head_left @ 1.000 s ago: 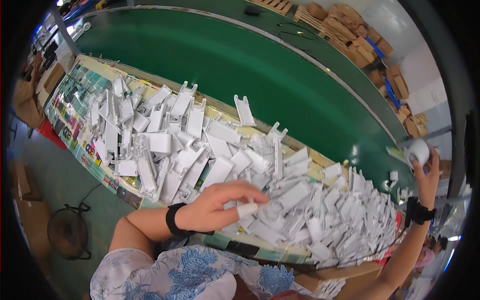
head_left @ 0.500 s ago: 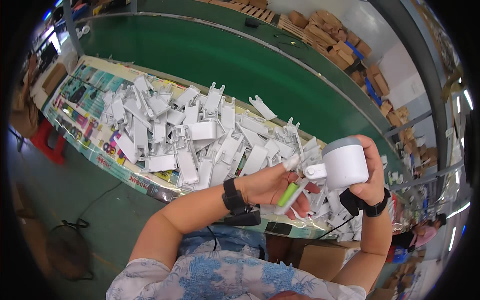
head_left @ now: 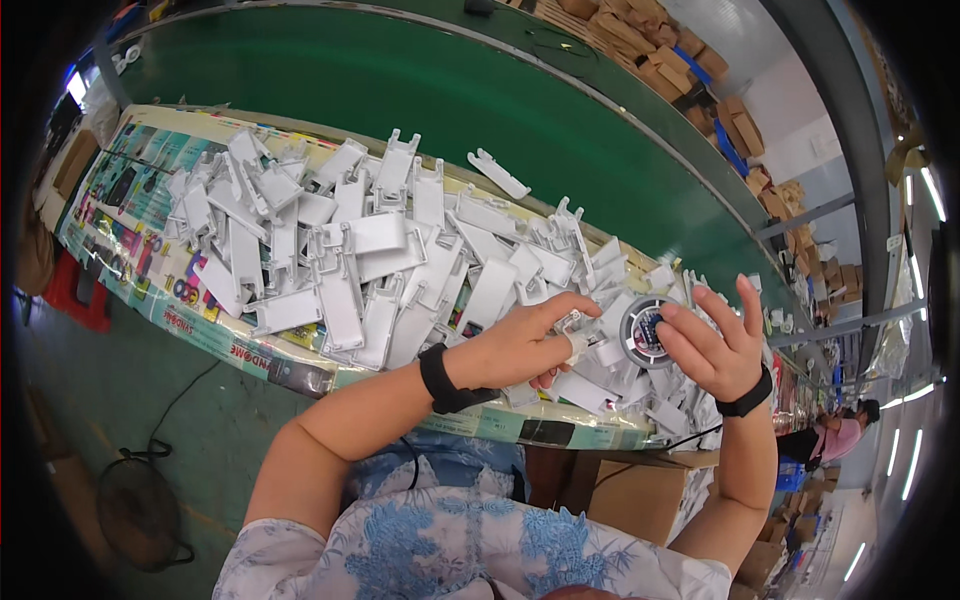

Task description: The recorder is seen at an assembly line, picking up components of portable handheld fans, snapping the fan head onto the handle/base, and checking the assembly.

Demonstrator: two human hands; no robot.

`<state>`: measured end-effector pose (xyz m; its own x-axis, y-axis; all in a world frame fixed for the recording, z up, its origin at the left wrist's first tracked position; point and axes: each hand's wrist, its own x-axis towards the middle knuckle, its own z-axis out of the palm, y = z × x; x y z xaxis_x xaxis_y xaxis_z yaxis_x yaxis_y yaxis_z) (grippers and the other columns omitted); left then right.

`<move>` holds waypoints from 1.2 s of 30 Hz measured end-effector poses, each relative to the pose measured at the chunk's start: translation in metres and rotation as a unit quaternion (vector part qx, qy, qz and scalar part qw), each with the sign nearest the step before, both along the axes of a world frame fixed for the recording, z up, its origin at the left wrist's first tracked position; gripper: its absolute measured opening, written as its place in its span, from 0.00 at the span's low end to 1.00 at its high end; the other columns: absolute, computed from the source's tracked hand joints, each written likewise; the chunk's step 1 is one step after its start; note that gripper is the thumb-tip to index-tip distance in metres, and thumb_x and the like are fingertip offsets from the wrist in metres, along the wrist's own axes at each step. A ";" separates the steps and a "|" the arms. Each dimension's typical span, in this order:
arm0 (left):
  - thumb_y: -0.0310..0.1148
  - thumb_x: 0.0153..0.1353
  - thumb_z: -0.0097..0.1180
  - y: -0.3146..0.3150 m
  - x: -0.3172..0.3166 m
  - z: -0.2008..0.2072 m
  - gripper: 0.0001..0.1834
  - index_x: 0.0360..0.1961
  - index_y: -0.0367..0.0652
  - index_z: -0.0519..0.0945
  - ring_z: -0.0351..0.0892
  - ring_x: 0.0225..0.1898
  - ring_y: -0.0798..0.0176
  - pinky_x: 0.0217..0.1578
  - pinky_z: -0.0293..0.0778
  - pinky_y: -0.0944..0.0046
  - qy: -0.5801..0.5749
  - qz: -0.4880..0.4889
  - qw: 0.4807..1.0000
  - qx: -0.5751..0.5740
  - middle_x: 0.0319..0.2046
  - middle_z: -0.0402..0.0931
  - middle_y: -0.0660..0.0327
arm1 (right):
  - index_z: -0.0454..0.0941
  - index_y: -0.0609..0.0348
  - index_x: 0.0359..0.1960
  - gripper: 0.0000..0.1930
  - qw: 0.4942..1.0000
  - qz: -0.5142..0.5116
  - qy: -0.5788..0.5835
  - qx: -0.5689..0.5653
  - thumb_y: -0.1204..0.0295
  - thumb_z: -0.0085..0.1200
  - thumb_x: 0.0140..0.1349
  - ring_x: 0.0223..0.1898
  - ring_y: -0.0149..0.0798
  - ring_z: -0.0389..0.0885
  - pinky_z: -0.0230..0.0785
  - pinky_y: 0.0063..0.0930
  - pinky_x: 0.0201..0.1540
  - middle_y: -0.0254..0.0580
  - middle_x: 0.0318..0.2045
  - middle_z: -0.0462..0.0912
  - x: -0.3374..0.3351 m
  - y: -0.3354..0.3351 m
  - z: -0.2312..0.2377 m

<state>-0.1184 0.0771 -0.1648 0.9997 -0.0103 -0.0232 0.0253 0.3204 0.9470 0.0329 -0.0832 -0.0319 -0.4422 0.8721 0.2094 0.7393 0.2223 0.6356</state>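
Note:
My left hand (head_left: 535, 345) is closed, thumb and forefinger pinching the small white side arm (head_left: 578, 330) of a cup-shaped housing. The round end of the white housing (head_left: 634, 345) faces up, showing a grey rim and a dark, dotted circuit-like disc inside. Over that end is my right hand (head_left: 715, 345), its fingers spread and stretched out. Some of its fingertips overlap the disc; whether they press on it I cannot tell. Beneath both hands lie loose white plastic covers (head_left: 430, 275), heaped along the table.
A long table (head_left: 215, 335) with a printed, glossy covering carries the heap. Beyond it runs a green surface (head_left: 400, 85). Cardboard boxes (head_left: 740, 130) are stacked at the far right, and an open carton (head_left: 635, 495) stands close to my body. Another person (head_left: 830, 435) is at the right.
The housing has tipped from side-on to its round end facing up. My right hand has gone from gripping its wall to spread fingers. The green piece in my left hand is out of sight.

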 end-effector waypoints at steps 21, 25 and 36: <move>0.30 0.45 0.51 -0.008 0.004 -0.017 0.13 0.34 0.37 0.72 0.70 0.14 0.62 0.19 0.64 0.65 -0.097 0.076 0.966 0.226 0.19 0.74 0.53 | 0.73 0.43 0.41 0.16 0.995 -0.061 0.039 -0.064 0.70 0.54 0.48 0.51 0.33 0.70 0.53 0.50 0.59 0.24 0.45 0.74 -0.007 -0.010 -0.007; 0.30 0.43 0.51 -0.008 0.002 -0.015 0.14 0.33 0.39 0.73 0.71 0.15 0.59 0.19 0.65 0.64 -0.097 0.080 0.967 0.222 0.19 0.74 0.52 | 0.73 0.42 0.42 0.15 0.995 -0.061 0.040 -0.067 0.71 0.53 0.49 0.52 0.33 0.70 0.53 0.50 0.60 0.22 0.45 0.74 -0.011 -0.010 -0.005; 0.33 0.43 0.54 -0.021 0.003 -0.020 0.15 0.34 0.39 0.72 0.75 0.23 0.49 0.26 0.71 0.56 -0.136 0.166 0.882 0.420 0.21 0.73 0.52 | 0.67 0.52 0.55 0.30 0.802 -0.179 0.490 -0.290 0.72 0.60 0.46 0.43 0.47 0.72 0.66 0.29 0.46 0.49 0.44 0.70 -0.017 0.013 0.011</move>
<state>-0.1155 0.0559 -0.1847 0.9138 0.1908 0.3587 -0.2033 -0.5497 0.8103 0.0164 -0.0700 -0.0210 -0.0131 0.9829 -0.1836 0.9032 -0.0672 -0.4240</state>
